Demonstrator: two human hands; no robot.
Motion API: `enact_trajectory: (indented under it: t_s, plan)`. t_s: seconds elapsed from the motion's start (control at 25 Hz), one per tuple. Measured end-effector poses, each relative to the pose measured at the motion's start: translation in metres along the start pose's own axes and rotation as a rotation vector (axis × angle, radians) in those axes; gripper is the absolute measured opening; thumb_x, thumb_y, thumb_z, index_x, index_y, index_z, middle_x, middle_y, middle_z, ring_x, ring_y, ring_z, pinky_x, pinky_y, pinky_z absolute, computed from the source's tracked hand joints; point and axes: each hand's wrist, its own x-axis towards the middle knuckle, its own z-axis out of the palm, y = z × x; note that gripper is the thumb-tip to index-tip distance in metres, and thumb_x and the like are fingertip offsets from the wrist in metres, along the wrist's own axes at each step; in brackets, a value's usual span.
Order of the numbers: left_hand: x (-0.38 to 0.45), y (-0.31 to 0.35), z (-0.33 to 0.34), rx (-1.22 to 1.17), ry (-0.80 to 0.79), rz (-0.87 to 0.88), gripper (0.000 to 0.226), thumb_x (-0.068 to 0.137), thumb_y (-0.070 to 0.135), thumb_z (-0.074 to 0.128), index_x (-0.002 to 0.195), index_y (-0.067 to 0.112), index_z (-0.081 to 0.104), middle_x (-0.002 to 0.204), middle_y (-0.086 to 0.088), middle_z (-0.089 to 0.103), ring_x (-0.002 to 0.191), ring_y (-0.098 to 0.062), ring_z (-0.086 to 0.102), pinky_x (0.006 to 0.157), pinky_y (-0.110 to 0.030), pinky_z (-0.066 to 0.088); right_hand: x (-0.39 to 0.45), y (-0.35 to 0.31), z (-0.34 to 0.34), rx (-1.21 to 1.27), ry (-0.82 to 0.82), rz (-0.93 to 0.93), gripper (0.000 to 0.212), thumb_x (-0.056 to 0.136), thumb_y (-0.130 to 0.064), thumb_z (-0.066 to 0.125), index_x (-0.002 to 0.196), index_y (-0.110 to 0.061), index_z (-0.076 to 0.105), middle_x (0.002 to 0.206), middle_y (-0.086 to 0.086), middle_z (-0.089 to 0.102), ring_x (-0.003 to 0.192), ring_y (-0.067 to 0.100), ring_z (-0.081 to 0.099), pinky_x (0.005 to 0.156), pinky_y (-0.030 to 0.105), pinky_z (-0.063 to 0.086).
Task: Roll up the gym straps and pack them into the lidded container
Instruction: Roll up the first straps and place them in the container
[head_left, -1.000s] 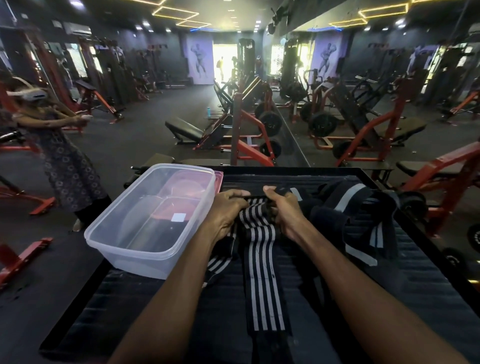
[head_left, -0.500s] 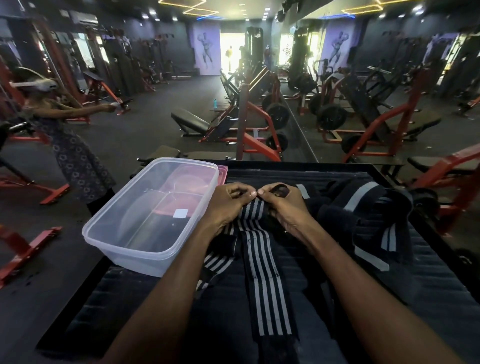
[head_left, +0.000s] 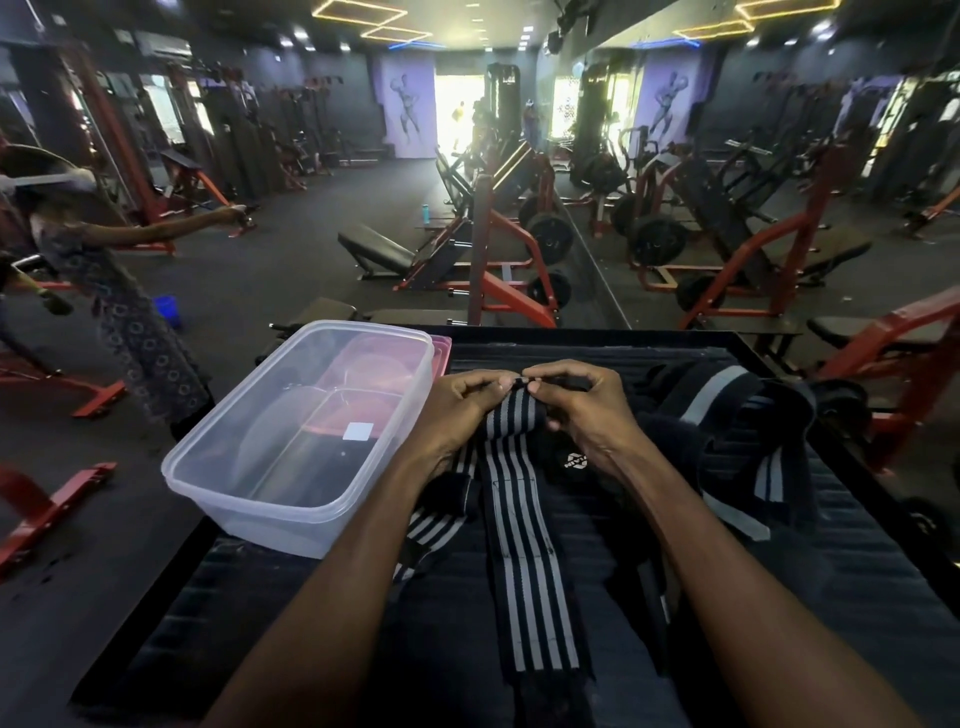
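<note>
The black strap with grey lengthwise stripes (head_left: 524, 561) lies flat along the dark ribbed mat, its far end folded over, beside further black-and-grey straps (head_left: 727, 431) heaped to its right and the clear, open, rectangular plastic container (head_left: 291, 493) to its left, pink lid (head_left: 441, 353) behind.

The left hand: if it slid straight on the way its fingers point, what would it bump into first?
Probably the right hand: the left hand points rightward, fingertips nearly meeting over the striped strap.
</note>
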Motion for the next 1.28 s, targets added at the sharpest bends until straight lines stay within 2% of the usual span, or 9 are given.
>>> enact_trajectory:
  t_s: [0.2, 0.36, 0.48, 0.64, 0.76, 0.88, 1.04, 1.16, 1.28]
  plan:
    - [-0.003, 0.002, 0.003, -0.005, 0.011, 0.065, 0.023, 0.09, 0.002, 0.068, 0.099, 0.022, 0.075, 0.098, 0.015, 0.075, 0.092, 0.008, 0.068, 0.088, -0.011, 0.051, -0.006, -0.005, -0.003, 0.008, -0.044, 0.018, 0.01, 0.09, -0.004, 0.07, 0.098, -0.006, 0.076, 0.087, 0.003, 0.076, 0.074, 0.012, 0.07, 0.064, 0.029, 0.056]
    - [-0.001, -0.003, 0.002, 0.019, 0.023, 0.04, 0.022, 0.089, 0.004, 0.071, 0.106, 0.017, 0.073, 0.103, 0.006, 0.075, 0.098, -0.002, 0.07, 0.084, -0.013, 0.052, -0.004, -0.001, -0.004, -0.232, -0.016, -0.03, 0.008, 0.093, -0.009, 0.069, 0.094, -0.008, 0.077, 0.089, 0.012, 0.076, 0.072, 0.015, 0.066, 0.053, 0.028, 0.055]
    - [-0.004, -0.004, 0.004, 0.049, -0.021, 0.065, 0.017, 0.09, 0.015, 0.073, 0.107, 0.017, 0.073, 0.101, 0.005, 0.076, 0.091, 0.001, 0.071, 0.083, -0.013, 0.052, -0.005, -0.001, -0.004, -0.274, 0.043, -0.128, 0.011, 0.089, -0.003, 0.071, 0.087, -0.012, 0.077, 0.087, 0.007, 0.076, 0.072, 0.014, 0.069, 0.047, 0.026, 0.053]
    - [-0.004, -0.003, 0.006, 0.015, 0.025, 0.158, 0.017, 0.091, 0.01, 0.07, 0.099, 0.024, 0.075, 0.1, 0.012, 0.076, 0.101, -0.003, 0.07, 0.094, -0.019, 0.052, -0.004, -0.003, -0.005, -0.205, 0.002, -0.184, 0.016, 0.084, 0.003, 0.075, 0.087, -0.012, 0.079, 0.091, 0.009, 0.077, 0.084, 0.016, 0.072, 0.067, 0.031, 0.057]
    - [-0.002, -0.004, 0.005, -0.034, 0.041, 0.16, 0.02, 0.089, 0.0, 0.068, 0.102, 0.014, 0.076, 0.099, 0.008, 0.076, 0.098, -0.003, 0.07, 0.092, -0.019, 0.052, -0.004, -0.002, -0.005, -0.141, -0.039, -0.16, 0.019, 0.084, 0.0, 0.075, 0.087, -0.019, 0.08, 0.094, 0.007, 0.078, 0.093, 0.021, 0.073, 0.082, 0.037, 0.058]
    - [-0.003, -0.002, 0.006, -0.056, 0.04, 0.134, 0.026, 0.087, -0.006, 0.068, 0.102, 0.013, 0.076, 0.097, 0.01, 0.076, 0.095, 0.0, 0.07, 0.089, -0.016, 0.052, -0.005, -0.003, -0.005, -0.223, -0.071, -0.106, 0.01, 0.092, -0.011, 0.071, 0.092, -0.018, 0.078, 0.09, 0.0, 0.078, 0.084, 0.009, 0.07, 0.07, 0.027, 0.056]
    - [-0.002, -0.005, 0.004, -0.077, -0.004, 0.093, 0.026, 0.086, -0.001, 0.071, 0.102, 0.018, 0.076, 0.101, 0.007, 0.077, 0.101, -0.004, 0.07, 0.096, -0.023, 0.053, -0.006, -0.005, -0.003, -0.272, -0.03, -0.154, 0.016, 0.087, 0.001, 0.073, 0.093, -0.013, 0.077, 0.084, -0.004, 0.076, 0.075, -0.002, 0.068, 0.063, 0.012, 0.049]
    - [-0.002, -0.008, 0.005, -0.035, -0.011, 0.067, 0.018, 0.089, 0.01, 0.073, 0.104, 0.019, 0.075, 0.102, 0.006, 0.077, 0.098, -0.006, 0.071, 0.09, -0.022, 0.054, -0.007, -0.004, -0.004, -0.21, 0.006, -0.144, 0.022, 0.084, 0.002, 0.074, 0.091, -0.019, 0.078, 0.088, 0.003, 0.078, 0.081, 0.01, 0.071, 0.064, 0.029, 0.056]
    - [-0.002, -0.006, 0.005, -0.019, 0.047, 0.074, 0.019, 0.088, 0.004, 0.071, 0.098, 0.02, 0.074, 0.089, 0.012, 0.076, 0.087, 0.001, 0.071, 0.079, -0.015, 0.052, -0.008, -0.003, -0.004, -0.219, -0.028, -0.112, 0.016, 0.088, -0.006, 0.073, 0.098, -0.018, 0.077, 0.093, 0.006, 0.077, 0.079, 0.014, 0.07, 0.062, 0.037, 0.057]
